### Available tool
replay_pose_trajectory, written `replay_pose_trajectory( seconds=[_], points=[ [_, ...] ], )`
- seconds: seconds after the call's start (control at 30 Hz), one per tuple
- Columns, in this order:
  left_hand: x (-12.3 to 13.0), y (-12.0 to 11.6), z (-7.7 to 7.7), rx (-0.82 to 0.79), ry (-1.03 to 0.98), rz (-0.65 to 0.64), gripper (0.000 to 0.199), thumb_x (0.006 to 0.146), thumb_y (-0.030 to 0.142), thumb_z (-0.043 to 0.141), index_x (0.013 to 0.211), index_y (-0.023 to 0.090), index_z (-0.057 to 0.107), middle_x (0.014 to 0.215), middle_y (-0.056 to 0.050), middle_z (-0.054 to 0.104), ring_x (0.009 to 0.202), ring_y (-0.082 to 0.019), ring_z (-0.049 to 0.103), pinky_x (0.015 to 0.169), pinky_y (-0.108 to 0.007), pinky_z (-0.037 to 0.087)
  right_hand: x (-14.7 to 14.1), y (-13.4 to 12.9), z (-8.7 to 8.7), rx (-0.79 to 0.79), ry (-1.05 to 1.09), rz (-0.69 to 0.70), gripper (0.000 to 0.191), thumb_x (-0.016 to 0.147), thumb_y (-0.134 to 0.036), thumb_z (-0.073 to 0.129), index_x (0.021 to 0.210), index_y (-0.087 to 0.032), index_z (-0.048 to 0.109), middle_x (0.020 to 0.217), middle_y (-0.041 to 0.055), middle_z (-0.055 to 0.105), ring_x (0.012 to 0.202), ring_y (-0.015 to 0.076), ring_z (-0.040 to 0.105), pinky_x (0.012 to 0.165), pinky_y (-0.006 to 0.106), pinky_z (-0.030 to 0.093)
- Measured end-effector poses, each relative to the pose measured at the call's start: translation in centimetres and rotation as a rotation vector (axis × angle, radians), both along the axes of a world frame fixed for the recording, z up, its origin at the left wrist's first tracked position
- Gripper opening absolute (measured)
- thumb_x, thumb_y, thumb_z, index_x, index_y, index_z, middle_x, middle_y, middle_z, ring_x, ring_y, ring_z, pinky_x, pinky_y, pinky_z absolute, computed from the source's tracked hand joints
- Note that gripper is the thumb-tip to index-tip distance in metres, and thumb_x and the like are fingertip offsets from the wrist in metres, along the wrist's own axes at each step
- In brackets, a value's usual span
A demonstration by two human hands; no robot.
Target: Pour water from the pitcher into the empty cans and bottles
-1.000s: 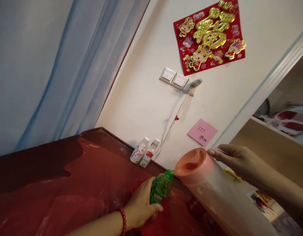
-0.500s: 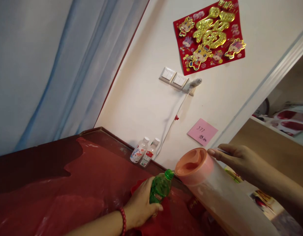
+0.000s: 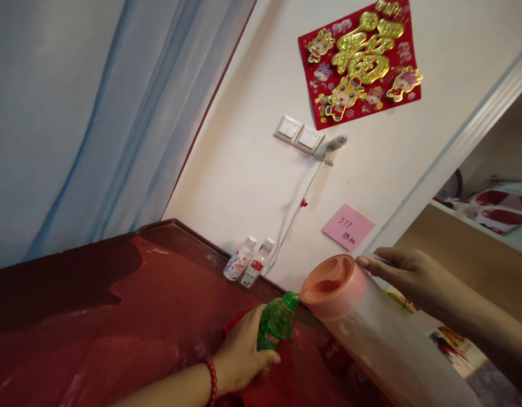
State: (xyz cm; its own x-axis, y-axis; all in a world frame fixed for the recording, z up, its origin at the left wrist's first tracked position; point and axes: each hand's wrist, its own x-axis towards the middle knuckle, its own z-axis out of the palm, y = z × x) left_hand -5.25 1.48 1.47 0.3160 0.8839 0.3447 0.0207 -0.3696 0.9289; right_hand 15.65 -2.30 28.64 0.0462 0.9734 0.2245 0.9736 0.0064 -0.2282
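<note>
Wearing a red bead bracelet, my left hand is wrapped round a green plastic bottle with a green cap, which leans slightly to the right. Beside it stands a large translucent container with an orange-pink lid, tilted in view. My right hand is closed at the far side of the container, near its lid; thumb and fingers come together on something thin that I cannot make out. Under the left hand lies something red, partly hidden by the hand.
Two small white-capped bottles stand against the wall on the red-covered table. A white cord hangs from a wall socket. A pink note and a red decoration are on the wall. A blue curtain hangs left.
</note>
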Motion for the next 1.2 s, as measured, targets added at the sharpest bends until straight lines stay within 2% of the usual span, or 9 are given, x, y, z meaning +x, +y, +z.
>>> replay_pose_trajectory(
  seconds=[0.23, 0.4, 0.8, 0.97, 1.2],
  points=[
    [-0.08, 0.00, 0.27, 0.003, -0.019, -0.007, 0.068, 0.059, 0.007, 0.065, 0.124, 0.023, 0.054, 0.116, -0.003, 0.064, 0.104, -0.024, 0.056, 0.091, -0.032, 0.044, -0.05, -0.11, 0.13, 0.013, -0.018, -0.005, 0.070, 0.075, -0.088, 0.043, 0.075, -0.020, 0.062, 0.056, -0.0038, 0.038, 0.051, 0.0131, 0.040, 0.045, 0.027, 0.034],
    [0.00, 0.06, -0.07, 0.011, -0.018, -0.003, 0.068, 0.059, 0.007, 0.065, 0.124, 0.024, 0.055, 0.112, -0.002, 0.065, 0.099, -0.022, 0.057, 0.087, -0.031, 0.045, -0.22, -0.12, 0.22, 0.036, -0.021, 0.018, 0.067, 0.076, -0.085, 0.046, 0.073, -0.020, 0.062, 0.056, -0.0024, 0.044, 0.051, 0.0140, 0.044, 0.045, 0.027, 0.035],
    [-0.05, -0.06, 0.34, 0.005, -0.006, -0.007, 0.067, 0.060, 0.008, 0.066, 0.124, 0.023, 0.054, 0.116, -0.003, 0.064, 0.102, -0.023, 0.057, 0.089, -0.031, 0.045, -0.21, 0.16, 0.12, 0.015, -0.042, -0.007, 0.069, 0.074, -0.087, 0.044, 0.075, -0.021, 0.062, 0.056, -0.0029, 0.041, 0.051, 0.0141, 0.043, 0.045, 0.027, 0.034],
    [0.02, 0.01, 0.18, 0.000, -0.004, -0.003, 0.064, 0.060, 0.008, 0.066, 0.121, 0.023, 0.055, 0.110, -0.002, 0.065, 0.097, -0.022, 0.058, 0.087, -0.031, 0.045, -0.36, 0.06, 0.09, 0.002, -0.019, -0.033, 0.074, 0.071, -0.092, 0.042, 0.076, -0.021, 0.061, 0.056, -0.0033, 0.041, 0.051, 0.0136, 0.043, 0.044, 0.027, 0.037],
    [-0.11, 0.09, 0.36, 0.006, 0.012, -0.004, 0.066, 0.061, 0.009, 0.067, 0.124, 0.023, 0.054, 0.120, -0.004, 0.064, 0.107, -0.024, 0.056, 0.096, -0.033, 0.042, 0.12, 0.07, -0.01, -0.001, -0.001, -0.018, 0.073, 0.071, -0.092, 0.043, 0.075, -0.021, 0.060, 0.057, -0.0035, 0.040, 0.051, 0.0136, 0.042, 0.044, 0.027, 0.036]
  ],
)
